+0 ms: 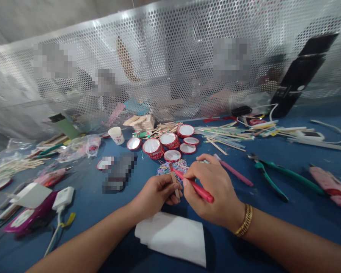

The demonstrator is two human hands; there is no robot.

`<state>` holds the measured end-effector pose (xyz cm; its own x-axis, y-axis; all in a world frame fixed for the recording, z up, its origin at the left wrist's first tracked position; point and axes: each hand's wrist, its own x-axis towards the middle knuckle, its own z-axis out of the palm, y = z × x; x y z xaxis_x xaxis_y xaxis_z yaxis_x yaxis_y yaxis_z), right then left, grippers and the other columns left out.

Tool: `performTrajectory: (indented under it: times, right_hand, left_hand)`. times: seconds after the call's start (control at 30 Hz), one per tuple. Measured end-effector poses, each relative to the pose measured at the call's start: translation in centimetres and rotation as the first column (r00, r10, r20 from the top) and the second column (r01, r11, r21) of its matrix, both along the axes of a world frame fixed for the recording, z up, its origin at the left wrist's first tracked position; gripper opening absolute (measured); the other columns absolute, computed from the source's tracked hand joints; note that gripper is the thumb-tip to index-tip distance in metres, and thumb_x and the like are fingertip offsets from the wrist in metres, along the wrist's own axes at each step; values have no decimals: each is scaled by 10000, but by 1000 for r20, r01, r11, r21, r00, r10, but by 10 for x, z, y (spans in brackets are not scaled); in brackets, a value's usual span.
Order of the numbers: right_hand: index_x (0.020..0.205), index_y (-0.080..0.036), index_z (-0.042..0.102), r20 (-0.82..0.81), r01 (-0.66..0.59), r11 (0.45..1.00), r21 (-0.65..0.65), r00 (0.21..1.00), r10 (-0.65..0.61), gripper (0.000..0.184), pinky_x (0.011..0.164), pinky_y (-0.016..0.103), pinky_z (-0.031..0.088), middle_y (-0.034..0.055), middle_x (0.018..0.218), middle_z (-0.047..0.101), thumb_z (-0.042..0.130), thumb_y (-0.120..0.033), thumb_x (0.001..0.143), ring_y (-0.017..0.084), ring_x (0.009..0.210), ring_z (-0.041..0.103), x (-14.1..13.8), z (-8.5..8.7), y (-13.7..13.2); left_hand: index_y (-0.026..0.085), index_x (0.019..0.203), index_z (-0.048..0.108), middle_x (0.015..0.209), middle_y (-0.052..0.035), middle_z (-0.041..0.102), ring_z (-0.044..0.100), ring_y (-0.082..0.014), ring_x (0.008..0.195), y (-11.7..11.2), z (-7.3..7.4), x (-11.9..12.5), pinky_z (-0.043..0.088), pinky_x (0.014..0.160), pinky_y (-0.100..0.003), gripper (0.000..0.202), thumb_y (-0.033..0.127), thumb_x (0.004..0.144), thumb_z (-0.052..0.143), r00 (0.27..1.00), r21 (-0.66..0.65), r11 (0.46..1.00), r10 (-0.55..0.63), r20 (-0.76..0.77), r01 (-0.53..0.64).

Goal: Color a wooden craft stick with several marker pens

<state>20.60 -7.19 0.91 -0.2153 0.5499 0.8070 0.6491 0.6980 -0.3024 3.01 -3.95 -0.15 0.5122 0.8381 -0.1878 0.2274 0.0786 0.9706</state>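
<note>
My left hand (158, 192) pinches a flat wooden craft stick (174, 185), held tilted with its top end reddish. Between the fingers of my right hand (211, 185) is a red marker pen (200, 190), its tip at the stick's upper part. A gold bracelet (244, 220) circles my right wrist. Behind both hands lies a pile of small coloured rubber bands (163, 167). A folded white cloth or tissue (173, 237) rests on the blue table below my hands.
Several red-rimmed round tins (152, 146) stand behind the bands, with wooden sticks (170, 129) and a paper cup (116, 135) farther back. Green-handled pliers (272, 180) and a pink pen (235, 171) lie right. A phone (121, 171) and white charger (32, 195) lie left. A perforated metal panel (170, 49) closes the back.
</note>
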Motion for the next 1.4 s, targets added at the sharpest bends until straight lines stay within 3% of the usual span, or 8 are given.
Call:
performTrajectory:
  times: [0.37,0.57,1.17,1.4]
  right_hand:
    - [758,-197,507,8,16,1000,-18,1000,-15,73,878,425,414,-36,607,528,510,-146,810,125,564,479,1,0,2]
    - [779,-191,524,26,-9,1000,-11,1000,9,60,881,434,409,-27,620,537,506,-159,825,134,579,491,0,-1,1]
    - [755,-195,520,20,10,1000,-11,1000,-10,69,869,426,414,-33,607,517,510,-146,803,131,567,470,1,-1,2]
    - [760,-194,517,36,-9,1000,-7,999,9,72,873,433,410,-38,600,505,501,-150,814,128,549,456,-1,-1,0]
  left_hand:
    - [132,736,591,605,1,593,556,-87,548,1,0,0,454,545,-196,523,649,726,670,1000,-2,1000,-5,5,5]
    - [133,818,611,650,-2,609,570,-90,566,3,-5,-2,472,556,-203,501,629,757,657,1000,-5,1000,-9,5,9]
    - [134,736,573,615,-1,588,553,-86,543,2,-1,0,458,539,-199,564,691,707,655,1000,8,1000,-9,-15,10]
    - [135,803,589,685,-14,608,558,-92,579,2,-2,-1,474,560,-204,531,661,751,637,1000,12,1000,-20,-9,21]
